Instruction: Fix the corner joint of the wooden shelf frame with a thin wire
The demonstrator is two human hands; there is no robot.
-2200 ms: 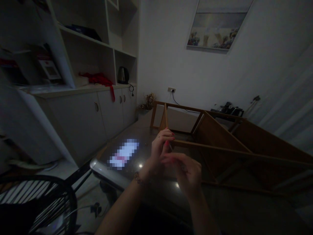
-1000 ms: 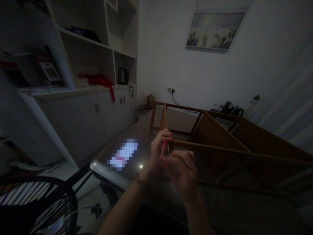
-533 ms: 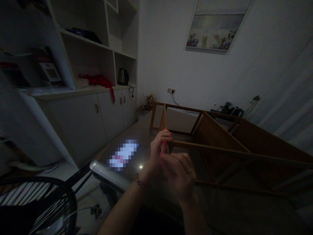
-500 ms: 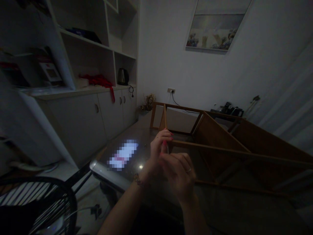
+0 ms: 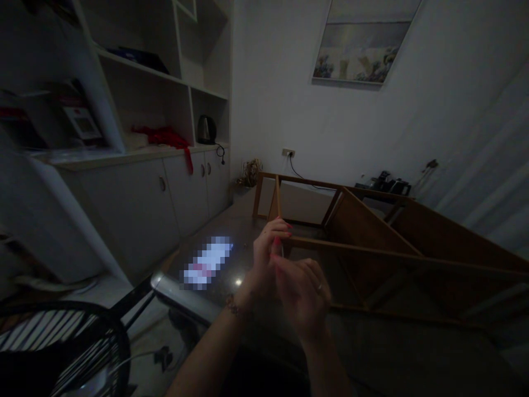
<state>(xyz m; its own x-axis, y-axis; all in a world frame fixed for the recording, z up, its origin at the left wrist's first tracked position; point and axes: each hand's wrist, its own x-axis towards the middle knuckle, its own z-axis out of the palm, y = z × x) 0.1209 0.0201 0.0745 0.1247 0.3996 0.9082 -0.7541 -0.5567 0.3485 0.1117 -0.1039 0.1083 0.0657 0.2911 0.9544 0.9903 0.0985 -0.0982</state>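
Observation:
A brown wooden shelf frame (image 5: 351, 249) lies on its side on the dark, glossy table (image 5: 223, 220). My left hand (image 5: 263, 253) is closed around the near left end of its rail, thumb and fingers on the wood. Just below that end, my right hand (image 5: 308, 295) pinches a thin, light metal rod (image 5: 282, 251) between thumb and forefinger. The rod stands nearly upright against the rail end. Its lower part is hidden by my right fingers, and its exact kind cannot be made out in the dim light.
A lit, blurred-out phone (image 5: 209, 263) lies on the table left of my hands. A black round-backed chair (image 5: 119, 336) stands at the lower left. White cabinets (image 5: 136, 204) with a kettle (image 5: 206, 129) line the left wall. Dark items (image 5: 386, 184) sit behind the frame.
The view has shifted very slightly. My right hand has turned a little at the rod, while my left hand keeps its hold on the rail.

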